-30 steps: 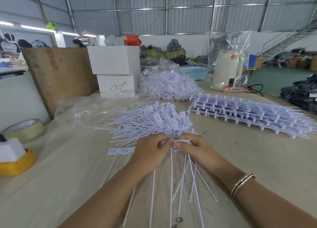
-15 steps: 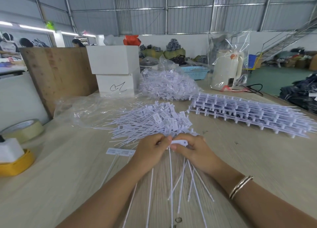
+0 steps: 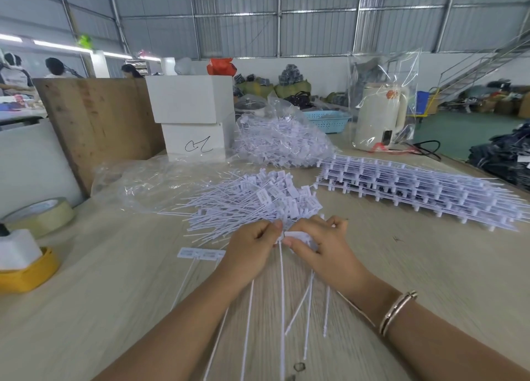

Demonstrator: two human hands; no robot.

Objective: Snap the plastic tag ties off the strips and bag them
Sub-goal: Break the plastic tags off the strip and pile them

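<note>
Head view: left hand [image 3: 252, 248] and right hand [image 3: 321, 246] pinching strip [image 3: 298, 236] between curled fingertips, loose ties [image 3: 252, 200] just beyond.

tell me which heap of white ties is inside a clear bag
The far heap beside the white boxes; the loose pile and stacked strips lie bare.

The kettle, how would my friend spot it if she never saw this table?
Look to the far right end of the wooden table, behind the flat stack of white tie strips. The cream kettle stands upright there, the only thing wrapped in a tall clear plastic bag.
</note>
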